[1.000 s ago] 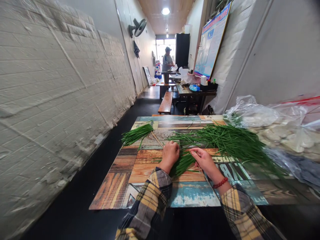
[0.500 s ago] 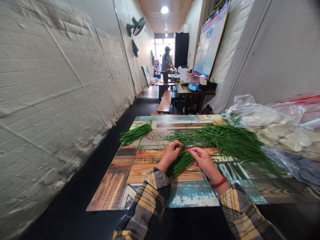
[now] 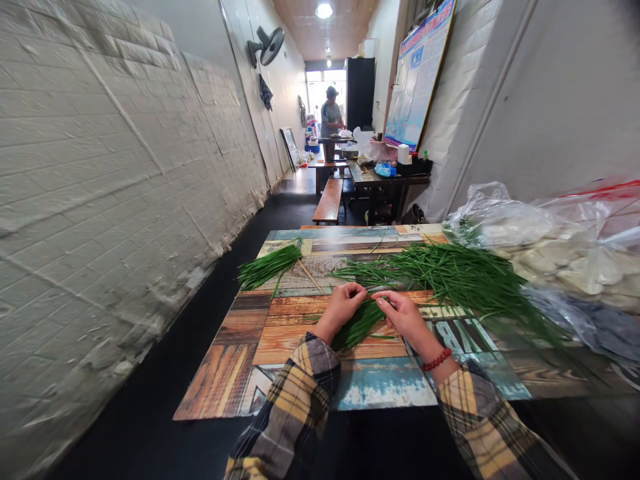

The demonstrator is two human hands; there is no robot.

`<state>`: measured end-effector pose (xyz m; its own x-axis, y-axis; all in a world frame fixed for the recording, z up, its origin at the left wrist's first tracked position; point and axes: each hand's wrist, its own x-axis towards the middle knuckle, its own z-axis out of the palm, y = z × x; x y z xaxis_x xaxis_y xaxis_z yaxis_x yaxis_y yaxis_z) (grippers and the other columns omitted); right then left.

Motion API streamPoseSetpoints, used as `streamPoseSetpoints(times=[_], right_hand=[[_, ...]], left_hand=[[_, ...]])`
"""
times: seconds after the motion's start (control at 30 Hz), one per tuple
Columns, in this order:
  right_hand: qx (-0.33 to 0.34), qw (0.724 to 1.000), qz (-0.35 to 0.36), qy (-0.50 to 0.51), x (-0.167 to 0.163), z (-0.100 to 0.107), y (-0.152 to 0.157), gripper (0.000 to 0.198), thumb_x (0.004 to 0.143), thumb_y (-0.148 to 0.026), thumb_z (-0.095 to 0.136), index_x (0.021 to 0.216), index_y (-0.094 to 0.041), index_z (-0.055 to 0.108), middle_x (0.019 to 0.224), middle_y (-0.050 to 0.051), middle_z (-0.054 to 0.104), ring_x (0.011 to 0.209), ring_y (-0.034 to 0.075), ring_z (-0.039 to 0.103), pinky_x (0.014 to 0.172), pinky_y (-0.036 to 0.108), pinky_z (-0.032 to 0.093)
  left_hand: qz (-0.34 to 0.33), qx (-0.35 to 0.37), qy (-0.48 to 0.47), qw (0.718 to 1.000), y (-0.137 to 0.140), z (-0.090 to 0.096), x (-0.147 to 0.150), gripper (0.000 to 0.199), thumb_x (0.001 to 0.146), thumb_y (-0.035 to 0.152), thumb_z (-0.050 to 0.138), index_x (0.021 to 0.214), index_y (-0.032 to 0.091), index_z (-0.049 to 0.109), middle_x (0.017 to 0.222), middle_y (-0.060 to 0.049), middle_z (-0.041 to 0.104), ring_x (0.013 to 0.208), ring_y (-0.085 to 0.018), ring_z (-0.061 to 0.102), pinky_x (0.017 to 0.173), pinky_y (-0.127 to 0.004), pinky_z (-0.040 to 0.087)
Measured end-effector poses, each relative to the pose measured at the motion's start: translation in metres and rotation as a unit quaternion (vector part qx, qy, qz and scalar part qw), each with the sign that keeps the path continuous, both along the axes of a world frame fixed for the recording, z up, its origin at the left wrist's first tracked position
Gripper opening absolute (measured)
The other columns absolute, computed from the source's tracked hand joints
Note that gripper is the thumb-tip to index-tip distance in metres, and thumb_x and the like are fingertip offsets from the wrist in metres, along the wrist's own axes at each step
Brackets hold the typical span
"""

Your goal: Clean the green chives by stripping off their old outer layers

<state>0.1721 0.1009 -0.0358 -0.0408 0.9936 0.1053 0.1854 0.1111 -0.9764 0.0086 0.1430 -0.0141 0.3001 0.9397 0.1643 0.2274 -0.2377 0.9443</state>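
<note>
A bunch of long green chives [image 3: 361,325] lies on the table beneath my two hands. My left hand [image 3: 344,308] is closed, thumb and fingertips pinched at the chives' far end. Close beside it, my right hand [image 3: 404,320] pinches with thumb and forefinger. A thin stick [image 3: 411,352] seems to run from under that hand toward me; its tip is hidden among the chives. To the left lies another chive bunch [image 3: 270,267] with a thin wooden stick [image 3: 311,277] sticking out of it. Beyond my hands spreads a large loose pile of chives [image 3: 450,270].
Clear plastic bags [image 3: 555,247] with pale contents sit at the table's right. The patterned wood-look table [image 3: 240,373] has its left edge by a dark floor. Farther off are a bench [image 3: 329,200], another table [image 3: 373,177] and a person [image 3: 331,117] standing.
My hands have come slightly closer together, and the fingertips now nearly meet over the bunch. The view has shifted a little. The distant person's arms have moved.
</note>
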Motion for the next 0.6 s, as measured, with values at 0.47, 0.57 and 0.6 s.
streamPoseSetpoints(times=[0.47,0.57,0.6], right_hand=[[-0.003,1.000,0.004,-0.007,0.0006,-0.0068,0.0033,0.038,0.083,-0.048,0.053,0.098,-0.015,0.064,0.050,-0.005,0.049,0.037,0.008,0.041,0.038,0.021,0.030],[-0.004,1.000,0.002,-0.009,0.0004,-0.0059,0.0033,0.037,0.083,-0.047,0.053,0.098,-0.015,0.064,0.049,-0.006,0.048,0.037,0.008,0.041,0.039,0.021,0.030],[-0.003,1.000,0.002,-0.010,0.0003,-0.0055,0.0032,0.037,0.083,-0.047,0.054,0.098,-0.015,0.064,0.049,-0.006,0.048,0.037,0.008,0.042,0.039,0.021,0.030]], left_hand=[[-0.011,-0.030,-0.028,0.999,-0.0057,0.0050,0.0020,0.019,0.075,0.028,0.057,0.073,0.011,0.064,0.066,-0.001,0.057,0.060,-0.008,0.045,0.056,-0.019,0.035],[-0.017,-0.042,-0.034,0.998,-0.0060,0.0054,0.0019,0.018,0.074,0.026,0.057,0.074,0.011,0.066,0.065,0.000,0.058,0.059,-0.008,0.046,0.056,-0.019,0.035],[-0.019,-0.047,-0.038,0.998,-0.0061,0.0055,0.0019,0.017,0.074,0.026,0.058,0.075,0.011,0.066,0.066,-0.001,0.058,0.060,-0.009,0.046,0.056,-0.019,0.035]])
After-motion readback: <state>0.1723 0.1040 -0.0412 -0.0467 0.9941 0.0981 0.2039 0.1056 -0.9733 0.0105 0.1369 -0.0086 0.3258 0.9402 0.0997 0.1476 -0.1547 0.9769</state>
